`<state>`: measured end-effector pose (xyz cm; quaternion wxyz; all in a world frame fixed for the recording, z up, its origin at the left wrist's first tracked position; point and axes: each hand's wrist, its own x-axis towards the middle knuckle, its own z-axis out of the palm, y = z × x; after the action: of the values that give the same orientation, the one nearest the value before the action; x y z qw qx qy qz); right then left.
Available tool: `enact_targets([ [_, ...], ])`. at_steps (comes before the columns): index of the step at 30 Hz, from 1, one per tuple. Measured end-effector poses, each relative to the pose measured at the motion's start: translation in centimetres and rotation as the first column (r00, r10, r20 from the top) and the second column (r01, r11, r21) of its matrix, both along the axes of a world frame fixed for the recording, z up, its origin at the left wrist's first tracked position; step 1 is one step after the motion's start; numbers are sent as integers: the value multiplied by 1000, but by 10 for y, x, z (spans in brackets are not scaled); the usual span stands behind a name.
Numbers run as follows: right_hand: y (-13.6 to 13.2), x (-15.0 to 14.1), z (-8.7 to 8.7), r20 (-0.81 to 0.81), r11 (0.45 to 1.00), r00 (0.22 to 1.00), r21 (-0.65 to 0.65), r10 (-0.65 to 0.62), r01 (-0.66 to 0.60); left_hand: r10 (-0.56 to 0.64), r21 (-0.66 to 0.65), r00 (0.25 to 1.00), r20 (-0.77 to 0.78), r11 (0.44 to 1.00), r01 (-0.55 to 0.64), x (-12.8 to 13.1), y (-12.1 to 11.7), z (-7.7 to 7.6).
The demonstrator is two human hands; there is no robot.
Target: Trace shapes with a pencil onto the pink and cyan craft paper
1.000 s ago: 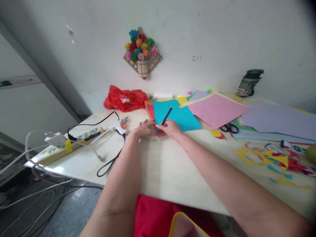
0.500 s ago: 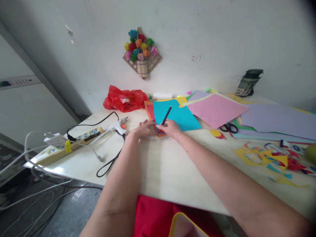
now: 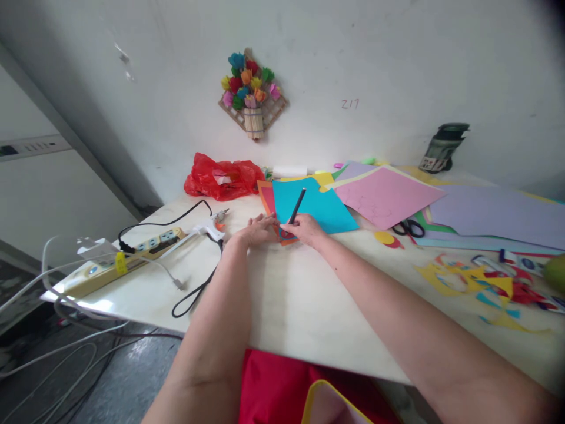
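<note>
My right hand [image 3: 309, 231] grips a dark pen [image 3: 298, 204] tilted to the right, its tip low at the near-left corner of a blue paper sheet [image 3: 326, 207]. A small red piece [image 3: 286, 234] shows under the pen tip, partly covered by my fingers. My left hand [image 3: 260, 230] lies flat at the left of that corner, fingers stretched towards the pen and touching the paper. Orange paper [image 3: 265, 191] and red paper stick out from under the blue sheet on its left.
Left stand a glue gun [image 3: 207, 227] with its cable and a power strip [image 3: 152, 250]. Behind is a red plastic bag [image 3: 220, 178]. To the right are pink paper [image 3: 388, 197], scissors [image 3: 409, 228], yellow and red cut-outs [image 3: 385, 238], paper scraps [image 3: 477, 285] and a bottle [image 3: 442, 148].
The pen's upper end has shifted very slightly to the left in my right hand. My left hand stays in place on the paper.
</note>
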<state>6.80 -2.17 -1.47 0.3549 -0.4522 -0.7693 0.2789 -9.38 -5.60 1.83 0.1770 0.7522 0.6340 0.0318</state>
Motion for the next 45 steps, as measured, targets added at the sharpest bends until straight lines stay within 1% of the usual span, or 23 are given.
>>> enact_targets([
  [6, 3, 2, -2, -19, 999, 999, -29, 29, -29, -12, 7, 1000, -6, 1000, 12, 0, 0, 0],
  [11, 5, 4, -3, -62, 997, 997, -48, 53, -56, -17, 20, 999, 29, 1000, 16, 0, 0, 0],
  [16, 4, 7, 0, -103, 996, 993, -68, 49, -57, -21, 25, 997, 74, 999, 20, -2, 0, -1],
  [23, 3, 10, 3, -106, 993, 990, -71, 88, -96, -11, 31, 998, 66, 999, 9, -1, -2, 0],
  [29, 5, 12, 4, -123, 991, 990, -105, 65, -78, -29, 29, 998, 62, 999, 27, -1, -3, 2],
  [31, 5, 13, 5, -183, 988, 982, -136, 40, -66, -24, 34, 997, 73, 999, 22, 0, -5, 3],
  [34, 4, 15, 8, -362, 972, 932, -225, -21, -66, 23, 65, 996, 92, 997, -29, 5, -5, 2],
  [37, 3, 17, 9, -481, 957, 874, -278, -66, -81, 62, 166, 996, 71, 983, -73, 10, -2, -6],
  [39, 2, 17, 9, -509, 954, 858, -289, -76, -86, 72, 265, 997, 33, 961, -78, 13, 2, -12],
  [40, 2, 18, 9, -516, 953, 853, -290, -79, -87, 85, 288, 996, 22, 954, -88, 14, 4, -15],
  [43, 2, 18, 9, -527, 961, 844, -270, -97, -59, 120, 270, 993, 7, 956, -117, 14, 8, -20],
  [45, 3, 20, 9, -512, 970, 850, -242, -126, -3, 113, 242, 993, 12, 964, -113, 14, 9, -20],
])
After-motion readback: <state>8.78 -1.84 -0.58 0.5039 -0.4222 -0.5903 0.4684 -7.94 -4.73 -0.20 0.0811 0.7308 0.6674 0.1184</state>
